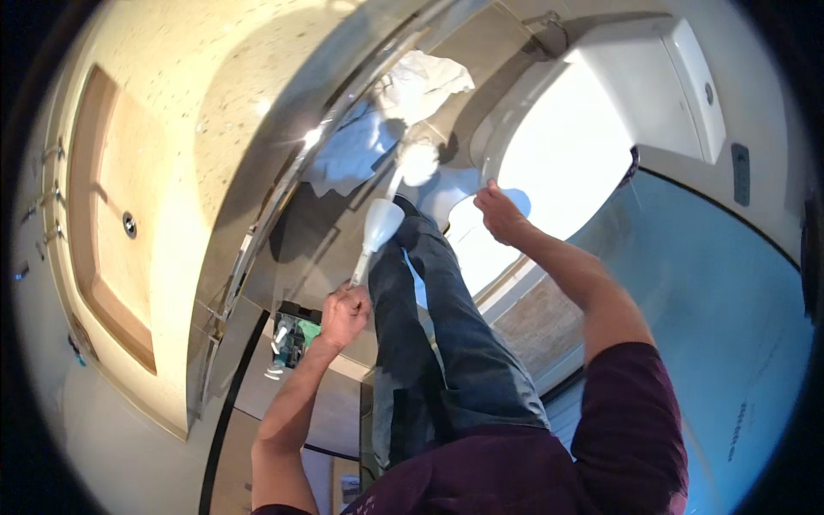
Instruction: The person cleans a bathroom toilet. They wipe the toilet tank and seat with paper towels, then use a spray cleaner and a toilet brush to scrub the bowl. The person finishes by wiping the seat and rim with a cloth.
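Observation:
My left hand (346,313) grips the handle of a white toilet brush (360,267). Partway along the brush sits a pale, cup-shaped guard (381,224), and its round white brush head (418,162) points away from me above the floor. My right hand (501,214) has its fingers curled at the front edge of the toilet lid (553,154), which is washed out by bright light. Detail on that white surface is lost. Behind it stands the toilet's white cistern (663,84).
Crumpled white cloth or paper (418,84) lies on the tiled floor (476,38). To the left is a speckled counter (251,71) with a sink basin (132,277) and a metal-trimmed edge. A black caddy (293,335) stands behind my left hand. A blue-tinted panel (702,277) fills the right.

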The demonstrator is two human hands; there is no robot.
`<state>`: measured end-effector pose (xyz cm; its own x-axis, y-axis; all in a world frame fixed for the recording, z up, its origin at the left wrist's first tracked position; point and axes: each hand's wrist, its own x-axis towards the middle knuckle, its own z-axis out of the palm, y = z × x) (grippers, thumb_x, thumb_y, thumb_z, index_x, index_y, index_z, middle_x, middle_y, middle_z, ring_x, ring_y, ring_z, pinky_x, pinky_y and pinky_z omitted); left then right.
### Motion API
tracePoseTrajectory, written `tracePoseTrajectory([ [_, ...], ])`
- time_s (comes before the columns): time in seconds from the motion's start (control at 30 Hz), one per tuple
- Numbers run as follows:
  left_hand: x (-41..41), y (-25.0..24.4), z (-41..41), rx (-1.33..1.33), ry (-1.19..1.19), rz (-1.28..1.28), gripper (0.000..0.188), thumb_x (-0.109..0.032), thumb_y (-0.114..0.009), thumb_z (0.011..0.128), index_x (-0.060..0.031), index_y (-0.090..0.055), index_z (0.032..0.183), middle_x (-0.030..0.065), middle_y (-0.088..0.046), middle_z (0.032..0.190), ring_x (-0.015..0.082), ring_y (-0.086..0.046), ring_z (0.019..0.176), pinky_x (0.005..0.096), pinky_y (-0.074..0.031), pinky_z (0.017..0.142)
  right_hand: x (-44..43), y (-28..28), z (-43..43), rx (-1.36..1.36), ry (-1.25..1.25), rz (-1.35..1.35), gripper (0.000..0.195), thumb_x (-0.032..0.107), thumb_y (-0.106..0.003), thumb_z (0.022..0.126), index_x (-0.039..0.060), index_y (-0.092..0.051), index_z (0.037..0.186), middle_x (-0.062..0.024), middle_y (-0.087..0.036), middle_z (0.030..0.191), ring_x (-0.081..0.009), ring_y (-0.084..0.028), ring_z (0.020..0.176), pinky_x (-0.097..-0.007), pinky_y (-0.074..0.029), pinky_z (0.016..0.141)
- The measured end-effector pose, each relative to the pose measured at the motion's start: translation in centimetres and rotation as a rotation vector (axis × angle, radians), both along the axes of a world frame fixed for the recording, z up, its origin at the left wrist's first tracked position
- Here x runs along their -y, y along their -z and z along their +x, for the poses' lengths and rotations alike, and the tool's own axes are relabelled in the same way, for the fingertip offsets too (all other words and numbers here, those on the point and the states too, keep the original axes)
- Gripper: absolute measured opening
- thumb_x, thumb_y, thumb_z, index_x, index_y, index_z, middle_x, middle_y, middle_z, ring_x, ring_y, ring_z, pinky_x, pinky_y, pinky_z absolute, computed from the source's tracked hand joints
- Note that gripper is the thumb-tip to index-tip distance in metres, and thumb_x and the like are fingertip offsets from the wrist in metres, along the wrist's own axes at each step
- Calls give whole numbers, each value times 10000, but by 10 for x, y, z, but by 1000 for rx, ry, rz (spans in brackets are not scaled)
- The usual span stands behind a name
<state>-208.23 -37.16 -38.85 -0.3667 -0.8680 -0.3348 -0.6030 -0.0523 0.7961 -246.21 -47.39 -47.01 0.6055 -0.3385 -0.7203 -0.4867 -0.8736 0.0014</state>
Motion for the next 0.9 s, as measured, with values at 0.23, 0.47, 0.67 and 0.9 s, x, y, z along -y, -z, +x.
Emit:
tracePoseTrajectory([
  [0.23,29,-29,-13,3,36,-23,125,1,-620,730,-22,-502,698,181,-551,694,386,-574,646,446,-472,581,21,-224,-85,388,558,-289,228,86,-712,658,146,-710,878,-92,-459,1341,-343,-388,1318,-562,-275,1153],
  [0.47,45,-46,-25,-35,114,-39,146,1,-627,729,-22,-492,678,177,-528,664,382,-542,627,455,-445,573,88,-316,-206,238,727,-995,309,53,-645,763,186,-738,1026,-149,-605,1007,-329,-576,947,-425,-443,818],
  [0.67,57,-68,-44,25,179,-90,154,7,-631,730,-25,-497,661,142,-528,614,343,-540,603,417,-447,567,152,-239,-291,367,958,-1591,554,140,-669,794,58,-544,1328,-223,-554,1331,-359,-567,1181,-459,-455,984],
  [0.9,41,-78,-47,80,87,-76,183,24,-629,737,-25,-471,657,117,-525,601,300,-515,577,391,-429,568,-46,-1,-150,459,1379,-387,411,367,-677,797,3,-684,988,-229,-681,941,-391,-649,923,-464,-509,868],
])
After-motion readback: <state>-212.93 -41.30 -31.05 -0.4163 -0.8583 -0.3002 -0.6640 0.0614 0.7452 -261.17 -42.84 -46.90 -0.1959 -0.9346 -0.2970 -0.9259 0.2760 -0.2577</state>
